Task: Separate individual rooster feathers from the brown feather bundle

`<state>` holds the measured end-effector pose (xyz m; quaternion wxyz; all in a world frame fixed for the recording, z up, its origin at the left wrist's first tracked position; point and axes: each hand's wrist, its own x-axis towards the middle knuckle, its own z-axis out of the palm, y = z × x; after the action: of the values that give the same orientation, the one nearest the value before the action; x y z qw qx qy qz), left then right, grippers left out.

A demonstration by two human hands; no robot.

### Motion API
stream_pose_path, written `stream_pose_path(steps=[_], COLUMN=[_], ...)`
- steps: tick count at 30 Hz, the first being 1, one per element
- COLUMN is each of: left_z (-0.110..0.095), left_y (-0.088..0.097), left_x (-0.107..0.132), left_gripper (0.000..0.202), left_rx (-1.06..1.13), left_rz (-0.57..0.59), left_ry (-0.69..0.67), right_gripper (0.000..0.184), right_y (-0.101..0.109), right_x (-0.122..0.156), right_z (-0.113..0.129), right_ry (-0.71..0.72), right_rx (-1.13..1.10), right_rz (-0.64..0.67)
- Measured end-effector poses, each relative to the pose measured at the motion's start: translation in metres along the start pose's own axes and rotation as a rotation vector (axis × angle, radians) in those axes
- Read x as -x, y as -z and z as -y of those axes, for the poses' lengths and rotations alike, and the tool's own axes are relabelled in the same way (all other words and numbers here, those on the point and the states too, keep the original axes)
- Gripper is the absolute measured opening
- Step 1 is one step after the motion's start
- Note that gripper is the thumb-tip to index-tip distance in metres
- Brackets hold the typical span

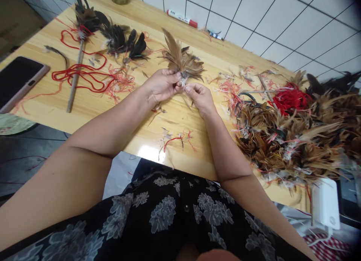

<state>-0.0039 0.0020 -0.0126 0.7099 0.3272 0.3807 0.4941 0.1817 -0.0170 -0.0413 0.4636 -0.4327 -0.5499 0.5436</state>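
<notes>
Over the middle of the table, my left hand (166, 82) is closed around the base of a bunch of brown feathers (180, 56). The feathers fan upward and to the right, with whitish fluff at the bottom. My right hand (200, 97) pinches at that fluffy base with thumb and forefinger; whatever thin bit lies between its fingertips is too small to make out. Left of my hands lies a stick (75, 78) with dark feathers (84, 18) bound to its end, and a loose red cord (81, 78) crosses it. Black feathers (121, 39) lie in a cluster beside it.
A big heap of brown feathers (287, 140) covers the right side, with a bundle of red string (291, 99) on it. A phone (21, 80) lies at the left edge. Markers (182, 18) lie by the tiled wall; a white charger (325, 204) sits at the front right.
</notes>
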Motion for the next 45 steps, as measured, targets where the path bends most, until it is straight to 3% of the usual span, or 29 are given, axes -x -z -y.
stream_pose_path(steps=[6, 18, 26, 33, 40, 45], left_z=[0.001, 0.005, 0.006, 0.011, 0.010, 0.009], left_y=[0.000, -0.008, -0.012, -0.008, -0.008, -0.013], left_x=[0.001, 0.003, 0.006, 0.001, 0.004, 0.005], left_gripper=[0.041, 0.044, 0.047, 0.045, 0.037, 0.035], left_rx=[0.025, -0.088, -0.123, -0.146, -0.106, -0.107], left_rz=[0.018, -0.007, 0.007, 0.039, 0.054, 0.035], left_ry=[0.051, -0.034, -0.064, -0.105, -0.089, -0.079], right_gripper=[0.061, 0.057, 0.058, 0.042, 0.032, 0.034], right_y=[0.001, -0.004, 0.001, 0.001, 0.011, 0.009], right_x=[-0.002, 0.002, -0.002, -0.003, -0.016, -0.004], right_z=[-0.007, 0.004, -0.003, -0.008, -0.044, -0.028], right_ry=[-0.016, -0.002, 0.018, 0.000, 0.187, 0.318], right_rx=[0.000, 0.065, 0.090, 0.133, 0.339, 0.649], right_rz=[-0.004, -0.017, -0.112, -0.180, -0.175, -0.138])
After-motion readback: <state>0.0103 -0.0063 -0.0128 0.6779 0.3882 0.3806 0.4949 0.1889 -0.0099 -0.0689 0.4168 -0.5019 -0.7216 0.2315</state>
